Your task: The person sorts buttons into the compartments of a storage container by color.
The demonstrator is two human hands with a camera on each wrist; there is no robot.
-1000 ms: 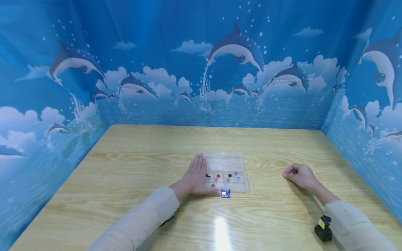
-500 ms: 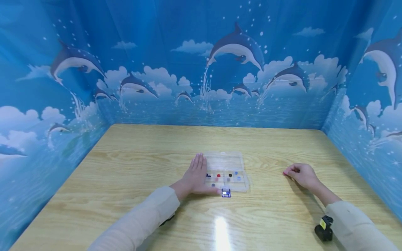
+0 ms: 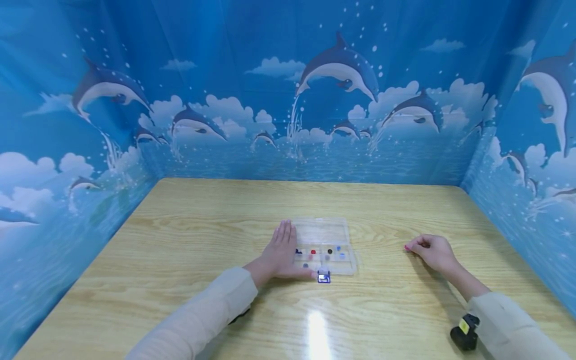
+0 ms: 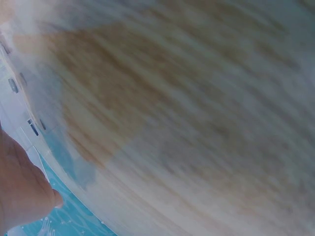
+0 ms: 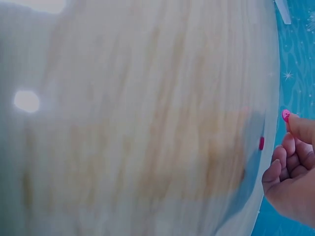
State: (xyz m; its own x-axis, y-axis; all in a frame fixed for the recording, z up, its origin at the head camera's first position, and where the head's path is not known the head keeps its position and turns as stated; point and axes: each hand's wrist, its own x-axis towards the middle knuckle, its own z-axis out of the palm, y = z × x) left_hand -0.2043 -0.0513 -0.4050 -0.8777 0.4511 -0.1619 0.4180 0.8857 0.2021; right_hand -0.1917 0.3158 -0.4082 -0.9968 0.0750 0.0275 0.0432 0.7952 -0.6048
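Note:
My left hand lies with straight fingers along the left side of a clear plastic compartment box, covering that edge. The box's transparent lid is laid back, and several small coloured pieces sit inside, among them a red one and a black one. Well to the right, just above the table, my right hand pinches a small pink button between thumb and fingertip. In the left wrist view, only part of the left hand shows.
A small blue-edged piece lies at the box's front edge, by my left thumb. The wooden table is glossy. In the right wrist view, a pink patch shows on it, perhaps a reflection. A dolphin-print curtain encloses the back and sides.
The pink button, not visible a second ago, now shows at my right fingertips. That hand has hardly moved. My left hand stays at the box.

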